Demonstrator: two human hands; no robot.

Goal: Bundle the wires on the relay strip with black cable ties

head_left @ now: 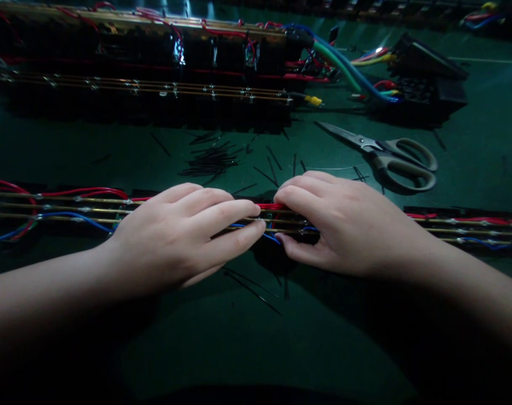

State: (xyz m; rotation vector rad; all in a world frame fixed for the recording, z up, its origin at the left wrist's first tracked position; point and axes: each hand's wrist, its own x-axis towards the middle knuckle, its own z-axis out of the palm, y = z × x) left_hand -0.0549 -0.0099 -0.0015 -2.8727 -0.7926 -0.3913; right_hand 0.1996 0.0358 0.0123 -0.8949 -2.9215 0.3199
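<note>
A long, narrow wired strip (77, 211) with parallel brass-coloured rods runs across the view, carrying red and blue wires. My left hand (184, 230) is closed over the strip's middle, its fingers reaching right along the rods and its thumb mostly hidden below. Just right of it, my right hand (344, 225) straddles the same strip, fingers on the far side and thumb on the near side. Between the hands, a red wire (269, 206) and a blue wire (271, 238) show. The parts under my palms are hidden.
On the green table (256, 349) beyond lie scissors (380, 153) and a pile of thin black pieces (211, 160). Farther back is a larger wired assembly (154, 84), with coloured cables leading to a black connector block (428, 84). Loose black strands (253, 289) lie nearer me.
</note>
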